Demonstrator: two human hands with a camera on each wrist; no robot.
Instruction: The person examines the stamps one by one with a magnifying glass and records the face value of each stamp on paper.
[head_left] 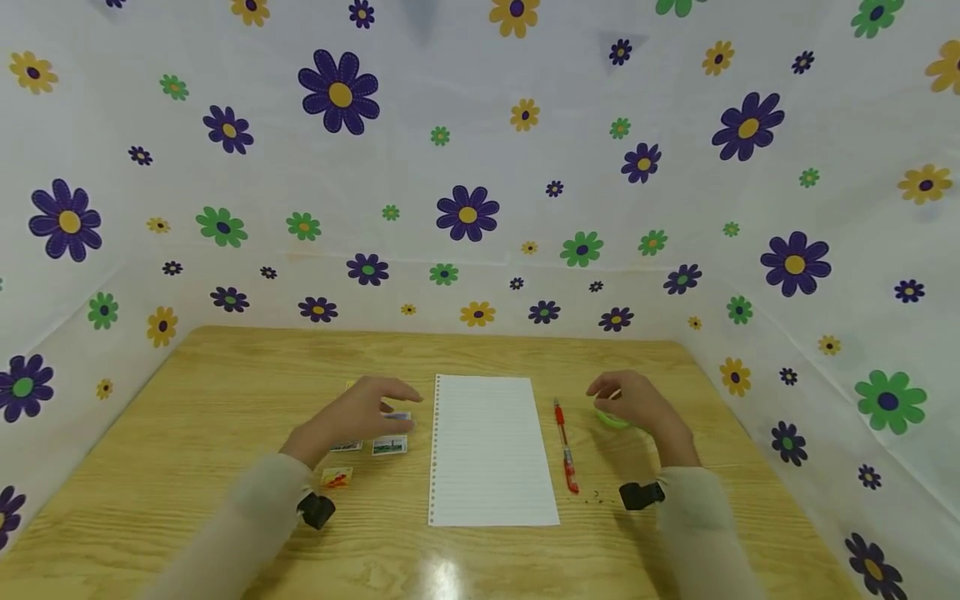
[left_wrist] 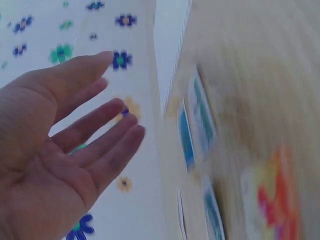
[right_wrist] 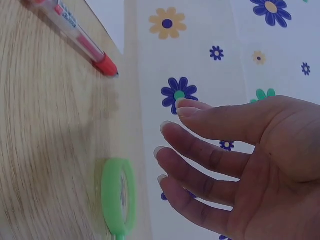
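My left hand (head_left: 358, 414) hovers above several small stamp-like picture cards (head_left: 390, 445) on the left of the table. Its fingers are loosely spread and hold nothing; the left wrist view shows the bare palm (left_wrist: 55, 170). Over the right side my right hand (head_left: 637, 406) is raised, fingers relaxed and slightly bent, with nothing in them. Below it lies a green-rimmed round thing with a handle, like a magnifying glass (right_wrist: 119, 197), partly hidden by the hand in the head view. A lined, hole-edged sheet of paper (head_left: 491, 450) lies between the hands, with a red pen (head_left: 567, 457) on its right.
An orange and yellow card (head_left: 337, 477) lies nearer me, by the left wrist. Small dark bits (head_left: 597, 497) are scattered below the pen. The wooden table (head_left: 247, 367) meets a white cloth (head_left: 420, 183) with printed flowers at the back and both sides.
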